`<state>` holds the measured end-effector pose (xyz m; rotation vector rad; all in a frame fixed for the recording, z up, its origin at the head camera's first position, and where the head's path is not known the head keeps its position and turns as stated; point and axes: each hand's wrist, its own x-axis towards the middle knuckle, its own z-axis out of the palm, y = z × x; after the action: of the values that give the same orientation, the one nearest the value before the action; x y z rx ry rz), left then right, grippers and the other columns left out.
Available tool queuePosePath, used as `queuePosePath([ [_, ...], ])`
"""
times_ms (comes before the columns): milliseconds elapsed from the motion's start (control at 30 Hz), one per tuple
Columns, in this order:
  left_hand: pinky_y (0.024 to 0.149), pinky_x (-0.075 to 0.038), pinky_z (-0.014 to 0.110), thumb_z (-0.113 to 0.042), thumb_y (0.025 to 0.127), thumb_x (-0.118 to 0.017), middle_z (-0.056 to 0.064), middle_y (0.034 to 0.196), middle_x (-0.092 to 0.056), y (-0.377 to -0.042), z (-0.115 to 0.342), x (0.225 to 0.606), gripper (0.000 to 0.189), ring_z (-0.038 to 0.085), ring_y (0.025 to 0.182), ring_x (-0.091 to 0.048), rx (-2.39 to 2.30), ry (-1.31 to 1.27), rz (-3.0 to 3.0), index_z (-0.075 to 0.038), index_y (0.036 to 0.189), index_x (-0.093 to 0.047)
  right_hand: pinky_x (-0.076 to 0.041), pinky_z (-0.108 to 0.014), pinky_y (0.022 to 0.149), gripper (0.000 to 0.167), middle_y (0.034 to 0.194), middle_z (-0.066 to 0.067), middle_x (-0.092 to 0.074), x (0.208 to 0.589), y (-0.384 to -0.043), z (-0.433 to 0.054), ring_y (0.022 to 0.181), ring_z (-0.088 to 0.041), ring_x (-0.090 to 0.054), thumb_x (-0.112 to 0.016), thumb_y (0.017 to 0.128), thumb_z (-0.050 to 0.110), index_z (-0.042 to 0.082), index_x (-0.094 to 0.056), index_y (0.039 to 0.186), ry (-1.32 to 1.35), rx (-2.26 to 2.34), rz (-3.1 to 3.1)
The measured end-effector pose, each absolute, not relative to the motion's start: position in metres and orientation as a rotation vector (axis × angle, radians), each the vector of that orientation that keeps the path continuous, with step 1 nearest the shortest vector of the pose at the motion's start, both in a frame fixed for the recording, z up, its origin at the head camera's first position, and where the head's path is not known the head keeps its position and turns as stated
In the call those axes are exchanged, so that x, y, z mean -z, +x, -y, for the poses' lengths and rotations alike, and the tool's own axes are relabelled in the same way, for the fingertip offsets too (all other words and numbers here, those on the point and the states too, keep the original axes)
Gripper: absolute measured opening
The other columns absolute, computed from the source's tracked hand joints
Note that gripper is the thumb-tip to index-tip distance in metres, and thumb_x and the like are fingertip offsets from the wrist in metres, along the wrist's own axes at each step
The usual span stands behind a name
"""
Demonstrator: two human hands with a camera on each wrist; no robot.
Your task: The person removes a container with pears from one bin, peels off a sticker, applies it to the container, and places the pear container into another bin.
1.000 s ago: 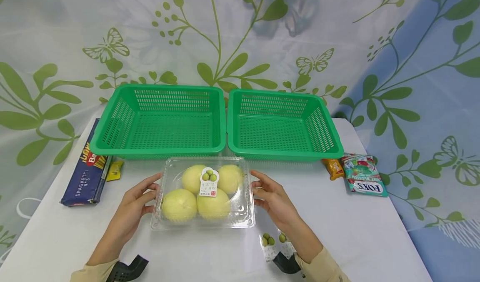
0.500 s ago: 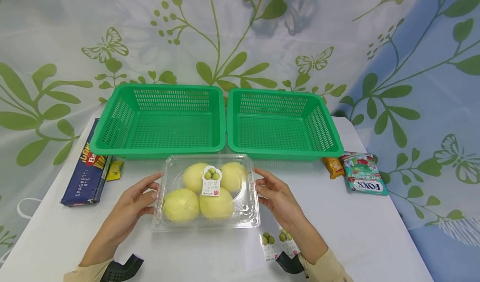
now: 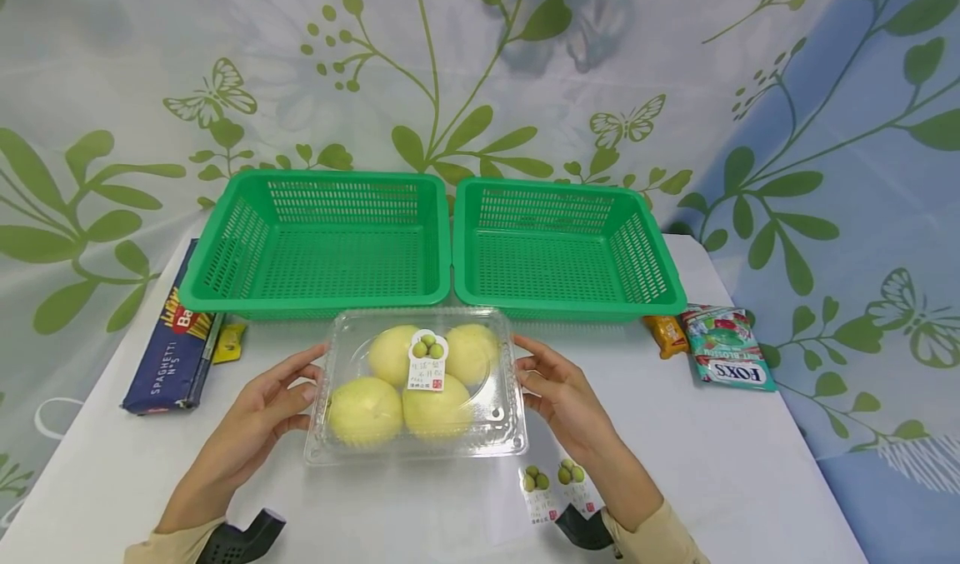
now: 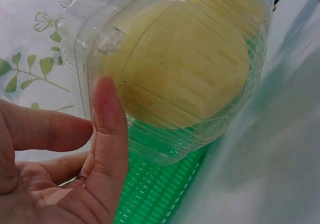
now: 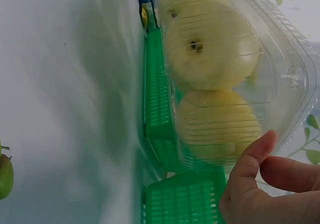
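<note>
A clear plastic clamshell box [image 3: 495, 431] with several pale yellow pears [image 3: 365, 411] inside is held above the white table, in front of the baskets. On its lid is a white label [image 3: 426, 371] picturing green fruit. My left hand [image 3: 258, 418] holds the box's left side. In the left wrist view, the left thumb and fingers [image 4: 109, 104] lie at the clear rim beside a pear. My right hand [image 3: 562, 397] holds the opposite side. In the right wrist view, fingers of the right hand [image 5: 270, 184] are at the box's edge.
Two green baskets [image 3: 322, 304] [image 3: 570, 307] stand side by side behind the box. A blue spaghetti box [image 3: 167, 364] and small yellow packet [image 3: 228, 343] lie left. An orange packet [image 3: 667, 336] and Fox's candy bag [image 3: 726, 347] lie right. Fruit stickers [image 3: 538, 497] rest near my right wrist.
The box of pears has shifted slightly to the right and appears a little larger. My right hand has moved right with it, uncovering more of the stickers; the left hand has barely moved.
</note>
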<state>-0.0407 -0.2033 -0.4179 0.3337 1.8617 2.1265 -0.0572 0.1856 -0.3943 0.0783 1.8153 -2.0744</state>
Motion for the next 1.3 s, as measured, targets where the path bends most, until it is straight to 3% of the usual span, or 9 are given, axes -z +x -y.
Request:
queuePosePath([
  [400,0.076,-0.057,0.020,0.005,0.103,-0.040,-0.005,0.122,-0.052,-0.044,0.198,0.415,0.058,0.000,0.094,-0.060,-2.201,0.414,-1.679,-0.014,0.158,-0.031,-0.046,-0.019,0.075,0.052,0.104,0.007,-0.054,0.384,-0.056,-0.189,0.093,-0.006,-0.051,-0.055,0.101,0.008,0.008,-0.042,0.151,0.120,2.125,-1.852],
  [667,0.079,-0.058,0.020,0.008,0.102,-0.040,-0.003,0.123,-0.052,-0.045,0.191,0.411,0.060,0.000,0.097,-0.060,-2.255,0.445,-1.645,-0.011,0.158,-0.030,-0.044,-0.019,0.075,0.044,0.100,0.009,-0.057,0.381,-0.056,-0.185,0.090,-0.005,-0.055,-0.054,0.101,0.005,0.005,-0.050,0.145,0.271,2.244,-1.863],
  [1300,0.082,-0.057,0.020,0.010,0.100,-0.042,-0.001,0.128,-0.048,-0.050,0.186,0.407,0.065,0.003,0.107,-0.061,-2.271,0.516,-1.592,-0.010,0.159,-0.026,-0.046,-0.020,0.076,0.044,0.102,0.005,-0.056,0.372,-0.055,-0.186,0.093,-0.007,-0.055,-0.057,0.100,0.009,0.006,-0.051,0.143,0.274,2.294,-1.891],
])
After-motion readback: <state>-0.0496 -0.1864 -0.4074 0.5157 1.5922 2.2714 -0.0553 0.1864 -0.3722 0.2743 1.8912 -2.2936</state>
